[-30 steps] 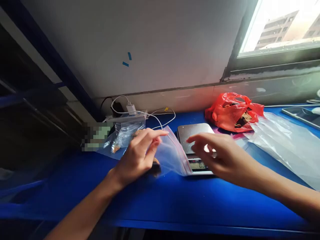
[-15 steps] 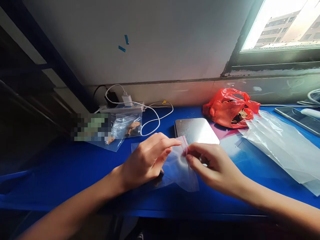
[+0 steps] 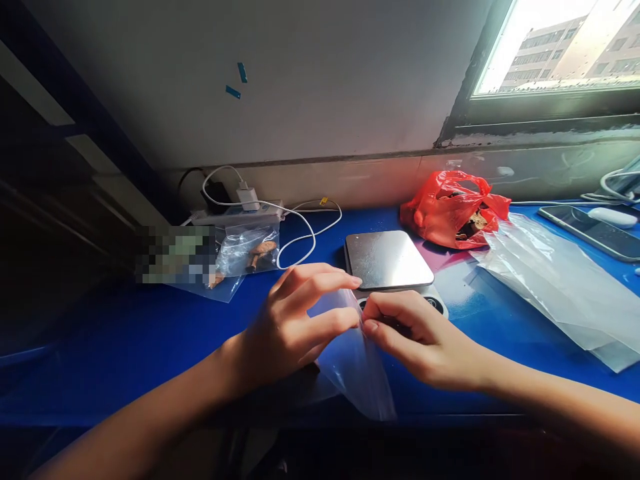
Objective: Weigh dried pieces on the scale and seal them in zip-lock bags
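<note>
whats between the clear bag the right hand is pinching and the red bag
In the head view, the scale lies between the clear bag and the red bag, with the right hand covering part of its near edge.

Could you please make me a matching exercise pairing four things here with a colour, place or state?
1. Right hand
2. Scale
3. Carrier bag
4. Phone

A. Red, with brown pieces showing inside
B. Lying near the picture's right edge
C. Pinching a clear bag
D. Silver-topped, just beyond the hands

Pairs: 1-C, 2-D, 3-A, 4-B
</note>
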A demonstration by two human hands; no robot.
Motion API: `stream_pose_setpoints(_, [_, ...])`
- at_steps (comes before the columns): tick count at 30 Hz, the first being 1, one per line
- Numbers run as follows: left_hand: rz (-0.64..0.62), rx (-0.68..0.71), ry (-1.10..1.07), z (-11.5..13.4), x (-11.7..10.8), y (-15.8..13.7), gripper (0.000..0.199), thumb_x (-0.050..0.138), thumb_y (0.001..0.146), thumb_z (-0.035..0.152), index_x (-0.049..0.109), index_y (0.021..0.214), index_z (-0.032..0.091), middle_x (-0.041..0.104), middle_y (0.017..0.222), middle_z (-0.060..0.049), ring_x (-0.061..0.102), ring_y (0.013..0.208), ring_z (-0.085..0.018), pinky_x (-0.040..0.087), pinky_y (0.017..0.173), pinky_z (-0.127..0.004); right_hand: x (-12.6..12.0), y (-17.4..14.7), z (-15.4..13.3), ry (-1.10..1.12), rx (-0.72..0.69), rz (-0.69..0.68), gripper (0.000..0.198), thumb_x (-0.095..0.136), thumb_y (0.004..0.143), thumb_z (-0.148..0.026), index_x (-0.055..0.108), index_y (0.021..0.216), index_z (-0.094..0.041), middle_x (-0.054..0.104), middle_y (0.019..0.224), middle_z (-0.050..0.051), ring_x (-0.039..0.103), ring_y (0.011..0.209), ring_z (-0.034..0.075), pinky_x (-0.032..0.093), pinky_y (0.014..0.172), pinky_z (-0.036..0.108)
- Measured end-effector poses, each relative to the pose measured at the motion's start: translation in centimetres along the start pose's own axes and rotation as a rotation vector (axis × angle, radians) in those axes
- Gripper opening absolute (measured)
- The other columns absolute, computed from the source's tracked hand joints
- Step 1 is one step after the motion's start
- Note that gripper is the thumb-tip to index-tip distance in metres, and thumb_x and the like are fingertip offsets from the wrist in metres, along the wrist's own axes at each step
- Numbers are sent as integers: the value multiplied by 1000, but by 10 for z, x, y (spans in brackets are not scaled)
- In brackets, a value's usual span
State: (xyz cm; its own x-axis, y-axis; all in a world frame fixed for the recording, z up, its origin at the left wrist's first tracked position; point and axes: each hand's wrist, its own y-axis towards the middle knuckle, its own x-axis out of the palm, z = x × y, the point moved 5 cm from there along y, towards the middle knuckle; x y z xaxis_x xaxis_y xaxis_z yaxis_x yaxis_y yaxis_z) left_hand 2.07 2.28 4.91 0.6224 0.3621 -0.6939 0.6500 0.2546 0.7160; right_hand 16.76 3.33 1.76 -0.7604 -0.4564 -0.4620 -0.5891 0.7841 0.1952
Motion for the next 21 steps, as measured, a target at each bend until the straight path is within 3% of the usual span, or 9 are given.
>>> stream_pose_setpoints(6, [-22, 21, -25, 1, 10, -4, 16, 54, 91, 11, 64, 86, 23, 63, 107, -6, 53, 107, -22, 52, 90, -38, 5, 0, 2, 7, -8, -4, 19, 47, 84, -17, 44, 64, -17, 41, 57, -5, 34, 53, 6, 26, 48, 20])
stream_pose_setpoints(12, [-66, 42, 48, 1, 11, -3, 14, 57, 91, 12, 62, 86, 23, 66, 100, -5, 54, 105, -21, 52, 87, -36, -13, 3, 16, -208, 79, 223, 18, 46, 77, -18, 44, 59, -17, 40, 52, -5, 33, 49, 6, 23, 47, 22])
stream_pose_setpoints(15, [-57, 29, 74, -1, 9, -2, 10, 58, 91, 12, 62, 87, 21, 69, 103, -6, 54, 105, -22, 52, 87, -37, -18, 5, 19, -245, 108, 225, 18, 46, 80, -20, 47, 62, -17, 43, 54, -5, 36, 50, 7, 24, 47, 22])
stream_pose_setpoints(19, [-1, 71, -16, 0, 9, -5, 10, 59, 88, 10, 63, 89, 19, 73, 96, -2, 57, 99, -20, 51, 85, -32, -16, 2, 13, -256, 1, 235, 2, 52, 83, -20, 51, 83, -18, 50, 62, -5, 45, 53, 8, 32, 50, 20])
stream_pose_setpoints(21, [25, 79, -50, 1, 10, -6, 12, 58, 88, 9, 62, 89, 20, 74, 89, 0, 59, 93, -18, 50, 82, -31, -13, -1, 9, -265, -84, 233, 5, 53, 84, -17, 49, 86, -19, 51, 66, -4, 46, 56, 8, 34, 52, 20])
